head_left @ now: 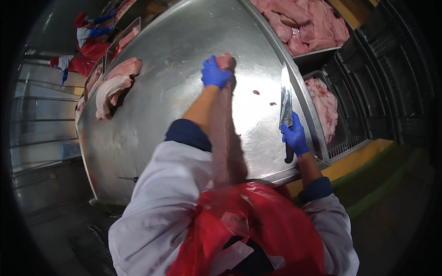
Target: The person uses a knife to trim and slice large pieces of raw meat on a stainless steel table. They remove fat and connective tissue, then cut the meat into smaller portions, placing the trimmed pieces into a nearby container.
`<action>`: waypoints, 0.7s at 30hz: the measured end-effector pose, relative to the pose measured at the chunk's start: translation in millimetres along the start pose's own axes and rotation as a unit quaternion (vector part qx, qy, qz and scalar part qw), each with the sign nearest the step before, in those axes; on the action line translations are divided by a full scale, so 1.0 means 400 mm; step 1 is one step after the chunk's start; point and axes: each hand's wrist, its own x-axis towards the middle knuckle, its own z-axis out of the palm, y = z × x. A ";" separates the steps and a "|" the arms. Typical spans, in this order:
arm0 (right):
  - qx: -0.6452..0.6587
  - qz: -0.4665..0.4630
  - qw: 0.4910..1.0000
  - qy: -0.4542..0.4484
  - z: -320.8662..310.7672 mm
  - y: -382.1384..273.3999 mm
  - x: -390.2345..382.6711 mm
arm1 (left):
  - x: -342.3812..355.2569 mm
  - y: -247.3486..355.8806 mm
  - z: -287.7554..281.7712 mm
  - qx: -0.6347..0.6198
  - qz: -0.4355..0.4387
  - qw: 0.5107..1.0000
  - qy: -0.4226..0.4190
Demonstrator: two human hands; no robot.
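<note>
A long strip of pale pink meat [221, 138] lies lengthwise on the metal table, from near my red apron to the table's middle. My left hand [215, 72], in a blue glove, is closed around its far end. Off to the right, my blue-gloved right hand [296, 135] grips the black handle of a knife [286, 99] near the blade. The broad blade points away from me, low over or flat on the steel; which of the two I cannot tell. Two small dark scraps [256, 92] lie between the meat and the knife.
Two pieces of meat [112, 89] rest at the table's left. A bin of meat cuts [306, 25] stands beyond the raised right rim [294, 69], with a tray of trimmings [323, 108] nearer. Black crates [377, 69] are stacked far right. People in red aprons [94, 48] work at the upper left.
</note>
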 end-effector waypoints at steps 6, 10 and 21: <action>-0.049 0.025 0.998 -0.017 0.048 -0.063 0.053 | 0.110 -0.256 0.020 -0.385 0.085 0.919 -0.011; -0.144 -0.095 0.983 -0.054 0.177 -0.135 0.258 | 0.119 -0.224 0.035 -0.195 0.217 0.955 0.059; -0.227 -0.010 0.950 -0.215 0.450 -0.355 0.691 | 0.095 -0.153 0.027 -0.107 0.222 0.967 0.067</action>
